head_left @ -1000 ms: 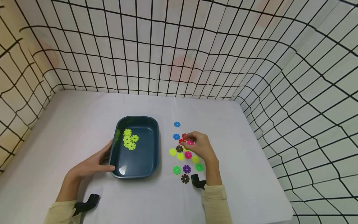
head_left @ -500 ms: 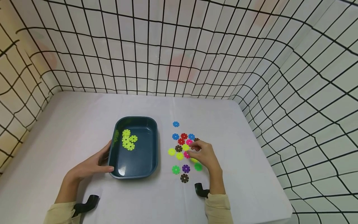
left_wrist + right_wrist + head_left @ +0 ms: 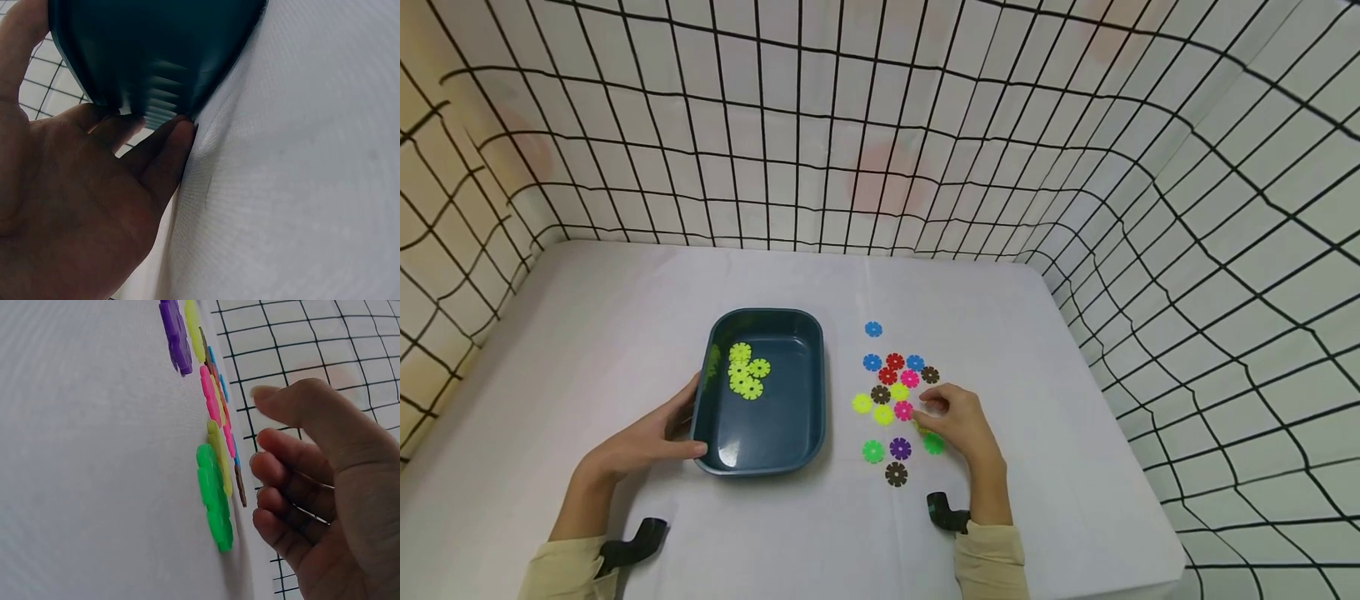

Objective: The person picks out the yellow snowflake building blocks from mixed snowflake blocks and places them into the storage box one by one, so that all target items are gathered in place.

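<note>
My left hand (image 3: 632, 450) holds the left side of a dark blue-green tray (image 3: 775, 437), thumb at the near corner of the rim. In the left wrist view its fingers (image 3: 172, 153) touch the tray's outer wall. Several yellow notched discs (image 3: 746, 385) lie in the tray's far left part. My right hand (image 3: 961, 423), fingers loosely bent and holding nothing, hovers over the right edge of a scatter of discs. It partly hides a yellow disc (image 3: 921, 427) beside a green disc (image 3: 214, 497) and a pink disc (image 3: 903, 411). The right wrist view shows the fingertips apart from the discs.
Right of the tray, loose discs lie flat on the white cloth: blue (image 3: 873, 329), red (image 3: 895, 362), brown (image 3: 896, 474), purple (image 3: 900, 448), and several yellow ones. Black wire mesh (image 3: 865, 158) walls the far side and both sides. Black curved pieces (image 3: 947, 512) sit at the wrists.
My right hand has moved nearer to me and rightward, from the red discs to beside the yellow and green ones. Red, blue and brown discs are uncovered. My left hand stays on the tray.
</note>
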The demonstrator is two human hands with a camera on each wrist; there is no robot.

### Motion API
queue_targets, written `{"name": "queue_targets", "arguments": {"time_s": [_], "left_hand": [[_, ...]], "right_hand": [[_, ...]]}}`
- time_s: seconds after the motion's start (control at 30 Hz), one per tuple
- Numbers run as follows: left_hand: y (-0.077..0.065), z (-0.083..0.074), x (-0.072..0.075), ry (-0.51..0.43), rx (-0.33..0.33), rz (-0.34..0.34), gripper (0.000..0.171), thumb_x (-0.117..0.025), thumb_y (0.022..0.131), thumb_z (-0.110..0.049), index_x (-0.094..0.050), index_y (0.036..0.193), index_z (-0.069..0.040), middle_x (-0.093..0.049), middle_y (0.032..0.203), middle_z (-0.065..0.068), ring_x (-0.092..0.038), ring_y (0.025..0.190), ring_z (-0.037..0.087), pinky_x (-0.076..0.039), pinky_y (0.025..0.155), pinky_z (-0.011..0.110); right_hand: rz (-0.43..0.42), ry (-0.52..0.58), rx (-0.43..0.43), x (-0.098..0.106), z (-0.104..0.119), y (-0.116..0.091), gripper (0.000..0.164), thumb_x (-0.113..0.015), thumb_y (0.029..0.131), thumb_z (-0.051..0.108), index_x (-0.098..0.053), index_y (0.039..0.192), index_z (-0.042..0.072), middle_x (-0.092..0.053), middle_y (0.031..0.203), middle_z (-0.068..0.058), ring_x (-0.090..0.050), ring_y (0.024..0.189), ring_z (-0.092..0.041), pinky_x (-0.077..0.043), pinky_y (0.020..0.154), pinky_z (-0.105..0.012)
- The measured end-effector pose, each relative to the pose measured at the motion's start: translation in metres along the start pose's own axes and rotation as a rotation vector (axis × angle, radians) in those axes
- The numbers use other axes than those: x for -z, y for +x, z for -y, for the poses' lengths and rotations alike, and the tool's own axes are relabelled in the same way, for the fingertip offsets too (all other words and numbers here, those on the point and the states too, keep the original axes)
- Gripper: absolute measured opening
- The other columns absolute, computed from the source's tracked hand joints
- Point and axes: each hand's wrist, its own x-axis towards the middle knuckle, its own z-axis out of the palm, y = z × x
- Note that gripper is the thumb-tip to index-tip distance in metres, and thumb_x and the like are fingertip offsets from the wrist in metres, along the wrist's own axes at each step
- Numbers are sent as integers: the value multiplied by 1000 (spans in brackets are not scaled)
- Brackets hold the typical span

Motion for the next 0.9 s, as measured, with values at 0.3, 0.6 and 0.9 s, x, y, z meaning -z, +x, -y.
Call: {"name": "queue_targets", "arguments": {"time_s": [0.3,0.6,0.9], "left_hand": [[1,2,0,-1,11,-5,105,-72,84,-19,3,158,-20,-12,160,28,-27,139,51,-37,94,12],[0,2,-1,-12,32,8,106,-72,84,-19,5,158,-21,-12,159,29,-28,138,52,-38,94,12],[1,2,2,7,39,3,106,-72,85,-19,5,157,-25,-11,161,27,-29,139,51,-37,94,13]], "right_hand": [[47,-30,-103,-4,-10,-2,33,-83,76,25,-71,103,10,-69,100,-3,-62,94,-18,-55,88,-38],[64,-77,-178,-6,-12,-7,35,-83,75,30,-71,104,13,-66,102,-3,-59,97,-20,-54,90,-39],[42,-81,-166,-5,-12,-7,36,-83,75,30,-71,103,11,-66,100,-4,-58,96,-20,-54,87,-38]]}}
